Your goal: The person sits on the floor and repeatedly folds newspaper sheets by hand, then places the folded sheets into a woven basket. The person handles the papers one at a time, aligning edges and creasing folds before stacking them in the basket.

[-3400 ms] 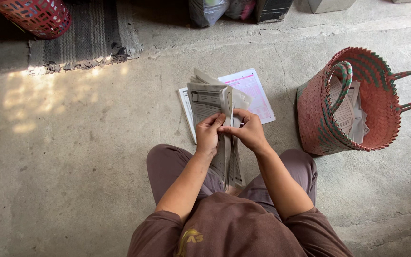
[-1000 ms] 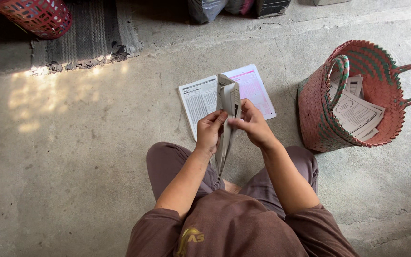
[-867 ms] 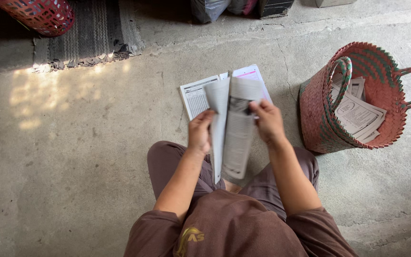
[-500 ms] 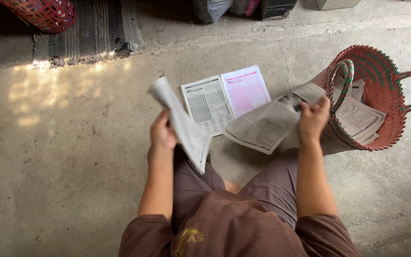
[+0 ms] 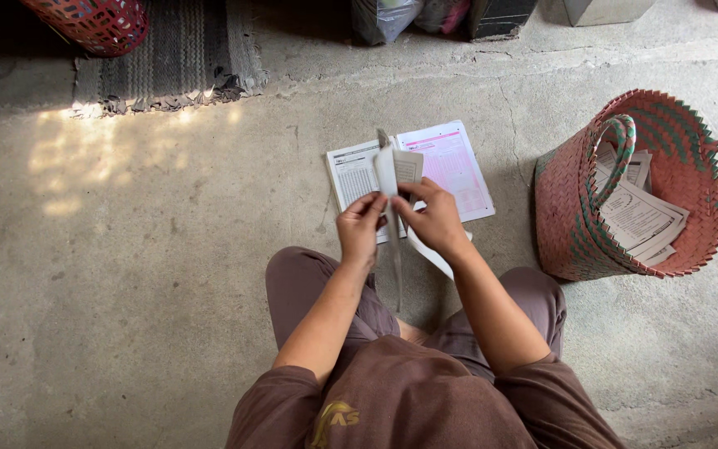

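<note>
I squat on a concrete floor and hold a folded newspaper sheet (image 5: 395, 179) up on edge in front of me. My left hand (image 5: 361, 226) pinches its left side and my right hand (image 5: 431, 218) grips its right side, the two hands close together. The lower part of the sheet hangs down between my knees. Flat on the floor just beyond my hands lie a white printed sheet (image 5: 351, 173) and a pink printed sheet (image 5: 450, 162), side by side.
A red and green woven basket (image 5: 579, 220) with handles stands to my right, with folded papers (image 5: 637, 218) inside. A grey striped rug (image 5: 172, 54) and another red basket (image 5: 93, 21) are at the far left. Bags and boxes line the far edge.
Half a second ago my hands were spread wide with the newspaper opened out. Now they have come together and the sheet is folded upright between them.
</note>
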